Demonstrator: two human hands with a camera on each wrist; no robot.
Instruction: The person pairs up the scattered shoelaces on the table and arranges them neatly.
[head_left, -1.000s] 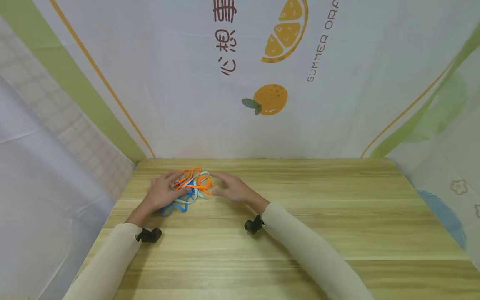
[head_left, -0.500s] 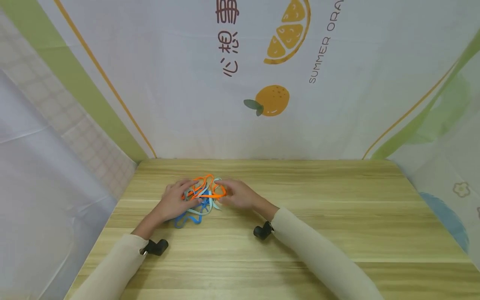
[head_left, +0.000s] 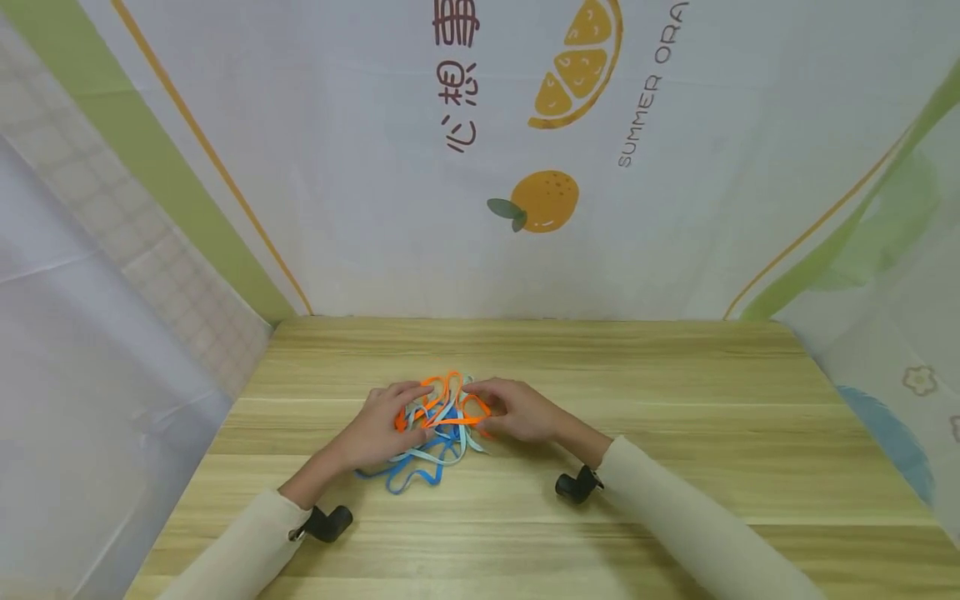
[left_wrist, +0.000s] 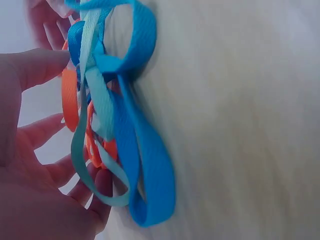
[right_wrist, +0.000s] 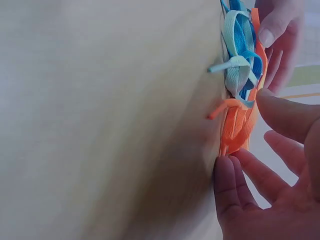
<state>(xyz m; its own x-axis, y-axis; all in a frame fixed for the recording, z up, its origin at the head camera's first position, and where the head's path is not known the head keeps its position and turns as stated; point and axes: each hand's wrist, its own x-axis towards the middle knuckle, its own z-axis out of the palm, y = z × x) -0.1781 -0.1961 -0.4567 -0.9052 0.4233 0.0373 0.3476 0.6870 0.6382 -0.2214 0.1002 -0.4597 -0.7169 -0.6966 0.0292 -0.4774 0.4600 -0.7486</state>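
A tangled pile of flat shoelaces in orange, blue and pale mint lies on the table between both hands. My left hand cups its left side, thumb on the near side and fingers curved round the far side. From the right, my right hand holds the orange end of the pile between thumb and fingers. In the right wrist view, a mint lace tip and an orange lace tip stick out. A blue loop trails towards the near side in the head view.
The wooden table ends at a white printed cloth hanging behind it. More cloth hangs at the left and right sides. A black wrist camera juts from the left sleeve, and another black camera from the right.
Both hands have moved right and towards the near edge, and the shoelace pile has travelled with them. My right hand, slightly apart from the pile at first, has closed in on its right side.
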